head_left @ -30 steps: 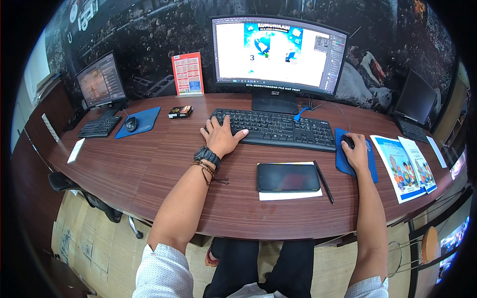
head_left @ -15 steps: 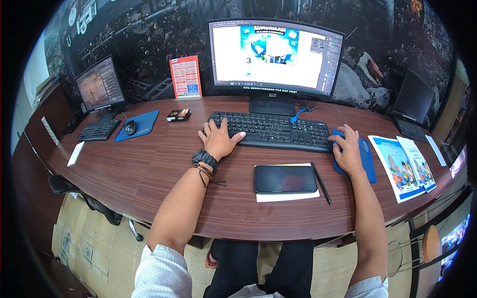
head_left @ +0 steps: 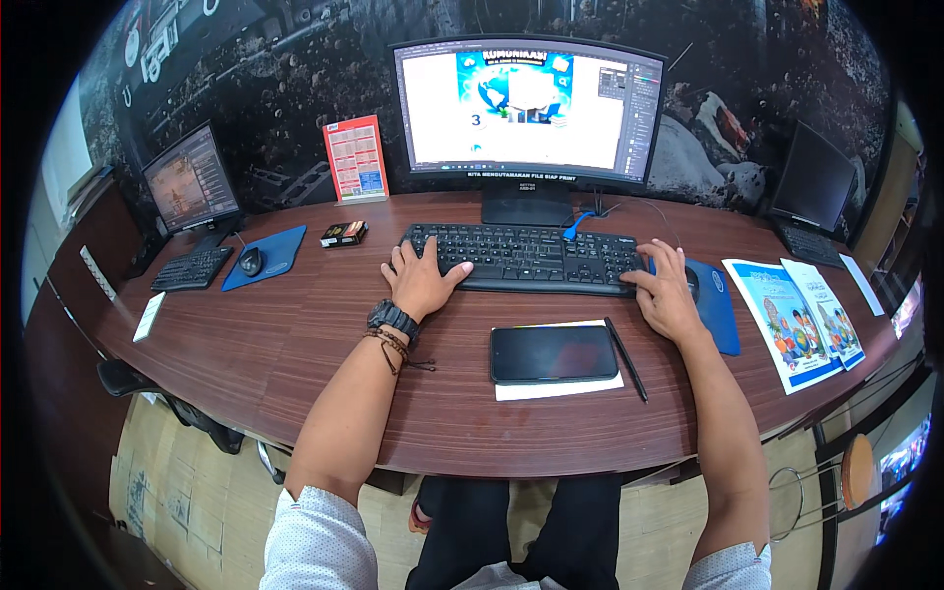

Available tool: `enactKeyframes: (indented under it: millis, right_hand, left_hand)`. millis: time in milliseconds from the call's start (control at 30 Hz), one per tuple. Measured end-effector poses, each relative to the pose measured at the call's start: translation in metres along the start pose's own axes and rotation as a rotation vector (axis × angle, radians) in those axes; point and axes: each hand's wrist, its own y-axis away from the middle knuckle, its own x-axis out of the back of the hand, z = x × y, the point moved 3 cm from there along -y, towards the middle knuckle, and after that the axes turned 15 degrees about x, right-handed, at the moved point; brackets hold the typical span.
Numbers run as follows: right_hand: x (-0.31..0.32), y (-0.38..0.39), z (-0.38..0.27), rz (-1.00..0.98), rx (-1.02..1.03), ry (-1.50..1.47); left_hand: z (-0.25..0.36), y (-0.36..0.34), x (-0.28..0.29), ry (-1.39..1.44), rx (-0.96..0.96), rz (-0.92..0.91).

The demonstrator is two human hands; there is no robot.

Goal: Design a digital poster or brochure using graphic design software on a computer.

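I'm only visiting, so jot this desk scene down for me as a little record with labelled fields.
Left hand: fingers spread at the left end of the black keyboard
Right hand: fingers at the keyboard's right end, beside a dark mouse
Nearer the person: phone lying on white paper, black pen alongside
Behind keyboard: lit monitor

Both hands (head_left: 420, 286) are palm-down, fingers (head_left: 430, 250) spread, forearms (head_left: 344, 413) stretched forward.

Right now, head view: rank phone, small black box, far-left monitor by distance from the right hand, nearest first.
1. Phone: left of the right hand.
2. Small black box: left of the centre keyboard.
3. Far-left monitor: toward the desk's left end.
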Motion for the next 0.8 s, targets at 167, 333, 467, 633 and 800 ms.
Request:
enactKeyframes:
  millis: [167, 333, 467, 633, 800]
  right_hand:
    - [0.005, 0.012, 0.017, 0.070, -0.152, 0.134]
    - [0.004, 0.016, 0.032, 0.123, -0.203, 0.066]
    - [0.006, 0.028, 0.041, 0.152, -0.521, -0.018]
    - [-0.001, 0.035, 0.051, 0.118, -0.585, -0.067]
    - [-0.002, 0.038, 0.054, 0.107, -0.585, -0.045]
  left_hand:
    - [0.000, -0.002, -0.004, 0.030, -0.005, 0.015]
    - [-0.001, -0.002, -0.003, 0.015, -0.002, 0.014]
    - [0.000, -0.003, -0.001, 0.001, -0.002, -0.003]
    - [-0.003, -0.004, -0.004, 0.012, -0.001, 0.010]
    - [0.001, 0.000, 0.003, 0.132, -0.117, 0.101]
